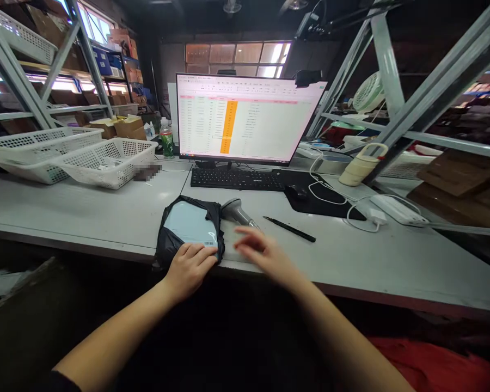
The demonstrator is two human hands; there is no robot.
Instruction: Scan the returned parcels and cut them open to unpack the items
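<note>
A flat light-blue box [190,222] with a barcode near its lower edge lies on the desk in a torn-open black plastic bag [169,247]. My left hand [191,267] is closed over the near edge of the box, its fingers bent on the surface and its thumb out of sight. To the right, my right hand [261,250] hovers above the desk edge, slightly blurred, with its fingers apart and nothing in them. Just beyond its fingertips lies a grey handheld barcode scanner [234,209]. A black pen-like cutter [289,228] rests farther right.
A monitor [249,120] showing a spreadsheet stands behind a black keyboard [237,178] and a mouse [296,192]. White plastic baskets [106,163] occupy the left side. White cables, a power strip [398,209] and a cream bottle [357,166] are on the right. Metal shelf frames flank the desk.
</note>
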